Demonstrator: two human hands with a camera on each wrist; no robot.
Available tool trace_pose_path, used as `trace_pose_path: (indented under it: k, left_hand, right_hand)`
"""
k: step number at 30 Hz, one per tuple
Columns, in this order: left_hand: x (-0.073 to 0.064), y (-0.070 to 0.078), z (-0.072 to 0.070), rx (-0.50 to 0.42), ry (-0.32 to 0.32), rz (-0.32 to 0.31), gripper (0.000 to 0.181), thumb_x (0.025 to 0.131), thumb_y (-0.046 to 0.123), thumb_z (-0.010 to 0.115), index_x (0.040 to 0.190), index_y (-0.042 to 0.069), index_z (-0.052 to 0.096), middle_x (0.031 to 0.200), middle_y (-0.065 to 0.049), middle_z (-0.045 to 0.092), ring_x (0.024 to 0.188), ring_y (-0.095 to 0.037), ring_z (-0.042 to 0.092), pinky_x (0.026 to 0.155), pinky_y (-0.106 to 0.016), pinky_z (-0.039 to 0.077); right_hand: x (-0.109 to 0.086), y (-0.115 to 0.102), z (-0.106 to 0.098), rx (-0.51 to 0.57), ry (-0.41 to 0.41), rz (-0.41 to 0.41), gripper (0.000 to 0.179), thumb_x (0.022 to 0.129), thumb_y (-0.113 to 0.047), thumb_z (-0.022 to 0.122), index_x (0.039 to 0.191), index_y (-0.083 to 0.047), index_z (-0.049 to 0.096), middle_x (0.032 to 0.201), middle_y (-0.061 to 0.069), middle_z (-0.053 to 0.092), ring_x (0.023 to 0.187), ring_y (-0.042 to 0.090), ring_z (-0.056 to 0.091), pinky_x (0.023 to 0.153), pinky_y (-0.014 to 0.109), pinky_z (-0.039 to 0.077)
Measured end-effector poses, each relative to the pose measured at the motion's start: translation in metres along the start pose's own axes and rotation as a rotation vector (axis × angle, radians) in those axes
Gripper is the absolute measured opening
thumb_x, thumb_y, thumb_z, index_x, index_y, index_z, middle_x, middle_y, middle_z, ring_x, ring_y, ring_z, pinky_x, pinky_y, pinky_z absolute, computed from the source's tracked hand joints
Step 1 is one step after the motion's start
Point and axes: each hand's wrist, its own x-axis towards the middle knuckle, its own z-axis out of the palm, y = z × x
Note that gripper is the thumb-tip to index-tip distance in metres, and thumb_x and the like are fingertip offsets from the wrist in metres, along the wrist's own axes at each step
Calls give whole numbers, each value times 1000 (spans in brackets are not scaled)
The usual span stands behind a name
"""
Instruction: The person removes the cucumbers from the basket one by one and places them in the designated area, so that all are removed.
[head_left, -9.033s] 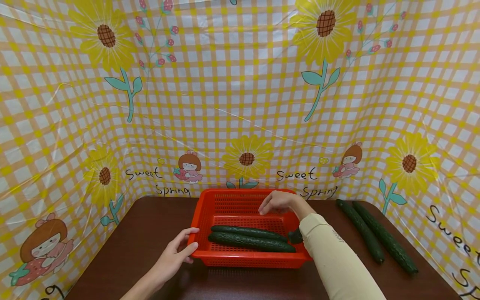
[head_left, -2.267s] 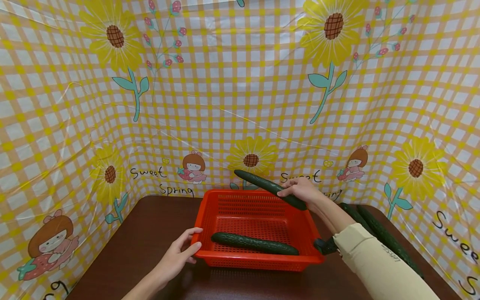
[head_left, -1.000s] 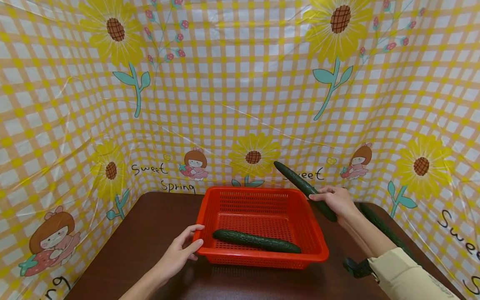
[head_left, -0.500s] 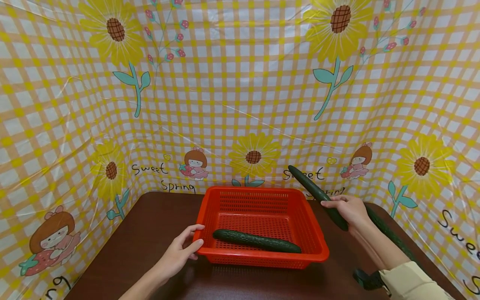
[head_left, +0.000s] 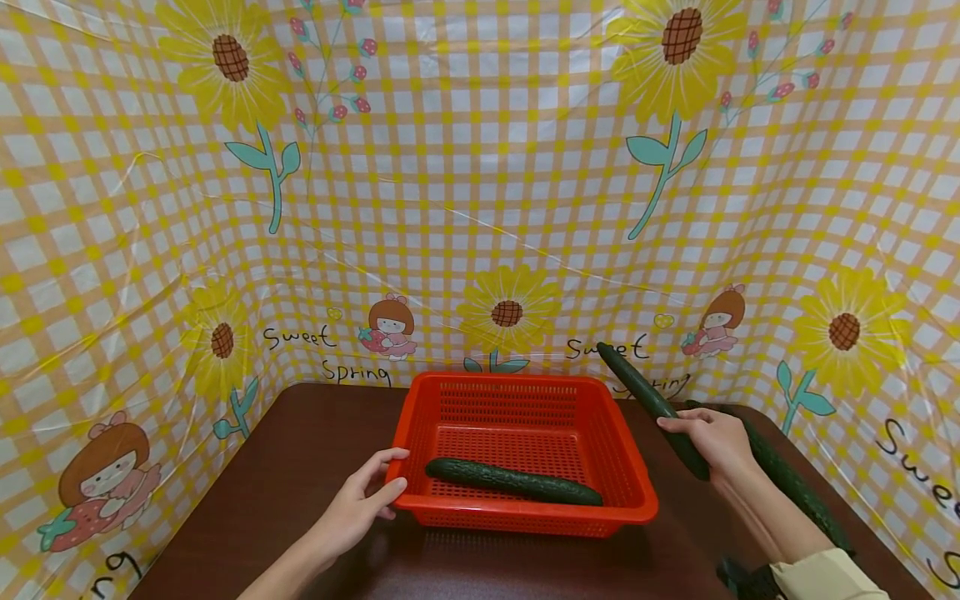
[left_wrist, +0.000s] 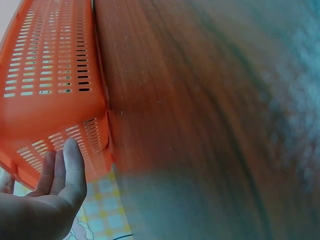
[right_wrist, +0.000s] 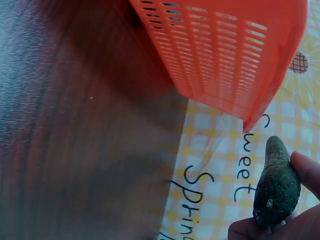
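Held cucumber [head_left: 637, 388]: had moved right, away from the red basket [head_left: 517, 517].
Right hand [head_left: 716, 437]: clamped around its nearer half, seemingly for control.
Left hand [head_left: 360, 496]: gripped the basket's rim, probably steadying it.

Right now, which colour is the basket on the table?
Red; the basket shows best in the head view.

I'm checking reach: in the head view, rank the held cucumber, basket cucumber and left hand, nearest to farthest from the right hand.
1. Held cucumber: in the right hand.
2. Basket cucumber: leftward, inside the red basket.
3. Left hand: at the basket's left side.
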Motion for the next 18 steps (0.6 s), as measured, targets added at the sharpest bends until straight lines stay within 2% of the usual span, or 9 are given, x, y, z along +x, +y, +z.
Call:
trace_pose_path:
  k: [2,5,8,10,12,18]
  left_hand:
    - [0,0,0,1,0,1,48,101,27,63,144,13,48,129,-24,54,92,-22,61,74,-34,58]
    - [0,0,0,6,0,1,48,101,27,63,144,13,48,129,-24,54,93,-22,61,74,-34,58]
    - [-1,1,0,8,1,1,48,101,27,63,144,12,48,128,-25,54,92,-21,62,73,-33,58]
    - [-1,1,0,9,1,0,48,101,27,63,144,12,48,128,-25,54,91,-21,62,73,-33,58]
    - [-1,2,0,10,1,-1,48,101,27,63,144,12,48,127,-25,54,91,-21,62,73,-33,58]
    - [-1,2,0,14,0,0,48,101,28,63,144,12,48,128,-25,54,92,-21,61,74,-34,58]
  right_hand:
    - [0,4,0,-16,9,-6,62,88,-41,76,129,3,61,99,5,68,74,19,66,69,37,58]
    - [0,11,0,-54,23,-19,68,89,-44,75,132,6,58,119,22,62,76,20,66,69,36,58]
    - [1,17,0,-77,21,-9,74,90,-47,72,137,7,53,146,33,43,107,39,61,91,49,54]
    - [1,19,1,-71,11,15,78,91,-49,70,141,7,49,155,33,30,130,50,43,104,60,42]
    - [2,22,1,-73,5,35,80,92,-51,69,143,7,46,160,33,19,141,54,23,110,67,29]
    - [0,30,3,-77,32,57,75,91,-50,70,138,6,52,156,34,25,135,54,32,106,65,38]
